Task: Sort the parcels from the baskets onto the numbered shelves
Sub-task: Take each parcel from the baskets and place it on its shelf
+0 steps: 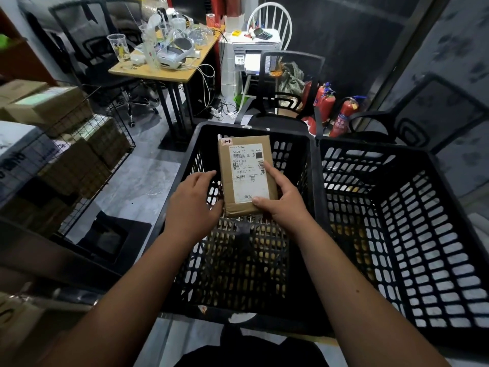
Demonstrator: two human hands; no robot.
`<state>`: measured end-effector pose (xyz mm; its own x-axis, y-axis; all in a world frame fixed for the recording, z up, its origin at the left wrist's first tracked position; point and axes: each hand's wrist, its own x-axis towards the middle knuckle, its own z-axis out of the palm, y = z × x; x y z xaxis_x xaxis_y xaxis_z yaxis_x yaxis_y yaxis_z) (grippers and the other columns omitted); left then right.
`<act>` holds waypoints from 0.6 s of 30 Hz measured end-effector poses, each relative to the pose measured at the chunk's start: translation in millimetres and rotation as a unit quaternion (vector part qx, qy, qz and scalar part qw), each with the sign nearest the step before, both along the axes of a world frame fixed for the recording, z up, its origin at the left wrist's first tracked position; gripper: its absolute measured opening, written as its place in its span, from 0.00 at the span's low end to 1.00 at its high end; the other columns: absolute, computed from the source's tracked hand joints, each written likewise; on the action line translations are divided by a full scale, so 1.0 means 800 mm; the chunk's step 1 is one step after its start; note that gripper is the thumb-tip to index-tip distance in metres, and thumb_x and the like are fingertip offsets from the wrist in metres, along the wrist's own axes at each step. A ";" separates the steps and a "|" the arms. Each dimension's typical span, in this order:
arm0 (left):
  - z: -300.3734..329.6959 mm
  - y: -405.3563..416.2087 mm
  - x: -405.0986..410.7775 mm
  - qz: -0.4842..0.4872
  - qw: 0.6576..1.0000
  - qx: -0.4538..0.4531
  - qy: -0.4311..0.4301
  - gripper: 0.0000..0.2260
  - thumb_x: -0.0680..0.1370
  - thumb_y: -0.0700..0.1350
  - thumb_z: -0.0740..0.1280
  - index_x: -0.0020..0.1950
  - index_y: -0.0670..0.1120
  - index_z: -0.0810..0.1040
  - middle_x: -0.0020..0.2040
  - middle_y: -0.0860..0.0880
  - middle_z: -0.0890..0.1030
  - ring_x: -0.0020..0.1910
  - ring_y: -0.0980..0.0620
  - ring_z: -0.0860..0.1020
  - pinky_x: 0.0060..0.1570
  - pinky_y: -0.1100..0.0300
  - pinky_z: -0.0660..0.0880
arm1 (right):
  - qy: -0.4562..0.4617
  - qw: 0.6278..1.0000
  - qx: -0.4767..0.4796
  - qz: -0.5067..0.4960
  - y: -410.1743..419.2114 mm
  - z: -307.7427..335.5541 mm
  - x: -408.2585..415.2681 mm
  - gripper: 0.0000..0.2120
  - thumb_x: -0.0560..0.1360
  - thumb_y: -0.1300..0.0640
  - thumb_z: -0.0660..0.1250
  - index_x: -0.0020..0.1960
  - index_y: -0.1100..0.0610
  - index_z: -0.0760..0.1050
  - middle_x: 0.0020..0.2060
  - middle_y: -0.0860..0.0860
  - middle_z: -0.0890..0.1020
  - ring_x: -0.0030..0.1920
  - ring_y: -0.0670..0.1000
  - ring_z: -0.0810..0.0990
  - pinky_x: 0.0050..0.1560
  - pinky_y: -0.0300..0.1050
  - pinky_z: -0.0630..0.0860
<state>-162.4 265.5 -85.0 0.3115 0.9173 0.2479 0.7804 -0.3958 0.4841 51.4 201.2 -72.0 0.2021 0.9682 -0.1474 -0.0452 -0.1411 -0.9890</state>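
- Head view: you hold a small brown parcel (pixel 247 176) above the left black basket (pixel 312 165), label side up, between both hands.
- Your right hand (pixel 277 197) grasps the parcel's right edge, thumb curled over the near corner, index finger along the side.
- Your left hand (pixel 194 200) sits at the parcel's left edge with fingers bent round it; how firm that hold is cannot be told.
- The parcel's long axis runs away from you, its far end pointing past the basket's far rim. Both hands sit at its near end, the right taking more of it.
- The wire shelves (pixel 87 154), stacked with brown boxes, stand to the left of that basket, so the carry likely goes left. No shelf numbers are legible.
- A second black basket (pixel 397 207) touches the first on its right; it appears to hold no parcels.
- Beyond the left basket: a black office chair (pixel 288 83), red fire extinguishers (pixel 344 115), a cluttered desk (pixel 169 67) far left. Nothing blocks the leftward path, as far as shown.
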 end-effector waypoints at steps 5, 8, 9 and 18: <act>0.018 -0.009 0.003 0.014 0.998 0.031 0.057 0.31 0.75 0.53 0.75 0.76 0.50 0.73 0.70 0.49 0.77 0.69 0.46 0.74 0.68 0.46 0.72 | -0.012 1.000 0.011 0.016 -0.007 0.010 0.003 0.41 0.74 0.72 0.74 0.76 0.36 0.71 0.70 0.44 0.73 0.64 0.47 0.78 0.56 0.46 0.84; 0.031 -0.021 0.004 0.034 0.996 0.029 0.078 0.31 0.74 0.53 0.74 0.76 0.50 0.73 0.69 0.48 0.77 0.69 0.45 0.74 0.67 0.44 0.72 | -0.006 0.999 0.019 0.025 -0.009 0.017 0.002 0.41 0.74 0.72 0.74 0.74 0.34 0.72 0.69 0.43 0.73 0.63 0.49 0.79 0.54 0.47 0.85; 0.036 -0.025 0.004 0.042 0.995 0.029 0.085 0.31 0.74 0.53 0.74 0.76 0.50 0.73 0.69 0.48 0.77 0.69 0.45 0.74 0.67 0.44 0.72 | -0.006 0.999 0.019 0.030 -0.009 0.018 0.002 0.41 0.74 0.71 0.74 0.73 0.32 0.72 0.69 0.43 0.74 0.63 0.50 0.80 0.54 0.49 0.85; 0.081 -0.092 0.001 0.160 0.981 0.026 0.110 0.32 0.73 0.54 0.74 0.76 0.49 0.73 0.71 0.46 0.77 0.69 0.43 0.74 0.69 0.42 0.73 | -0.025 0.989 0.058 0.132 -0.025 0.040 0.005 0.41 0.74 0.68 0.76 0.74 0.32 0.71 0.67 0.37 0.73 0.63 0.47 0.79 0.59 0.53 0.84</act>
